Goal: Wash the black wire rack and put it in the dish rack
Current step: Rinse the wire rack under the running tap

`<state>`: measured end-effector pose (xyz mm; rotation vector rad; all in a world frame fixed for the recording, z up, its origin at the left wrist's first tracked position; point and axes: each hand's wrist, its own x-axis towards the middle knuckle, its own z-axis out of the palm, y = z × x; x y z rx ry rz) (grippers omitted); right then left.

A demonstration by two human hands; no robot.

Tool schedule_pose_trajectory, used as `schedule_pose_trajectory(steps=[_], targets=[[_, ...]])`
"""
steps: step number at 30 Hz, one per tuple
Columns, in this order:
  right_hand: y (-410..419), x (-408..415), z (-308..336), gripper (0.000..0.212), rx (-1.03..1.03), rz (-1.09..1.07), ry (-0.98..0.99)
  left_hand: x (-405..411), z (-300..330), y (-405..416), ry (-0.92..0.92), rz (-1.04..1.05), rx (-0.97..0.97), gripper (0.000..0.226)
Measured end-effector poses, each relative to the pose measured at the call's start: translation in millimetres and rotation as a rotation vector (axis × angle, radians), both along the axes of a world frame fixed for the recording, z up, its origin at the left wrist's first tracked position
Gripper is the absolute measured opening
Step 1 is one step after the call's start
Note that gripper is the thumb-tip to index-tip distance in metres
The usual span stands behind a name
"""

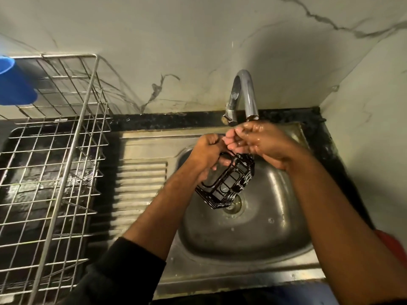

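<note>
I see both forearms reaching forward over the steel sink [286, 238], meeting just under the spout of the tap [242, 93]. My left hand [207, 155] is curled into a fist, knuckles up, and it grips the looped handle at the upper end of the black wire rack [226, 183]. The left forearm comes in from the lower left, a dark sleeve [119, 274] pushed up toward the elbow.

My right hand [257, 139] sits just beside the left, wet and shiny, its fingers bent and bunched near the tap's mouth. I cannot tell from here whether those fingers pinch the rack's top edge or only touch the other hand; the fingertips overlap and hide the contact.

The rack hangs below and between the two hands, over the sink bowl and clear of its floor. It is tilted: its long axis runs from the handle at the upper middle down toward the lower left, and its closed bottom end points down at the drain [233, 205], which shows just past the lowest corner. Its open grid side faces up toward me.

To the left, on the dark counter, stands the metal dish rack [66, 150], well apart from the hands, with a blue cup [15, 82] at its far left edge.
</note>
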<state>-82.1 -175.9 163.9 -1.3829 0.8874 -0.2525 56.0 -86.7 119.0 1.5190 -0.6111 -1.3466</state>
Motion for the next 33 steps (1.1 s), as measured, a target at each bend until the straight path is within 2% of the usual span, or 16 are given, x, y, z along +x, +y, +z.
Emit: schedule_pose_trajectory(steps=[3,7,9,14,17,21,24,27,33], targets=[[1,-26,-2,0.018,-0.090,-0.116,0.071,-5,3,-16,-0.019,-0.050,0.024,0.019],[3,-42,-20,0.014,-0.167,-0.337,0.072,-15,11,-33,-0.131,-0.140,0.016,0.023],[1,-44,-30,0.014,-0.216,-0.381,0.077,-18,12,-38,-0.177,-0.179,0.022,0.023],[3,-34,-38,0.048,-0.253,-0.524,0.154,-17,1,-44,-0.289,-0.225,0.028,0.018],[1,-26,-46,0.053,-0.235,-0.620,0.123,-10,-2,-43,-0.293,-0.204,0.046,0.017],[-2,-17,-49,0.039,-0.260,-0.429,0.165,-3,-1,-42,-0.332,-0.222,0.077,0.022],[-7,-10,-61,0.027,-0.364,-0.268,0.156,-3,-3,-43,-0.342,-0.264,0.069,0.024],[-10,-6,-76,0.030,-0.371,-0.166,0.143,-1,0,-46,-0.337,-0.288,0.064,0.027],[-15,-10,-96,0.039,-0.217,-0.071,-0.128,8,4,-46,-0.354,-0.293,0.062,0.021]])
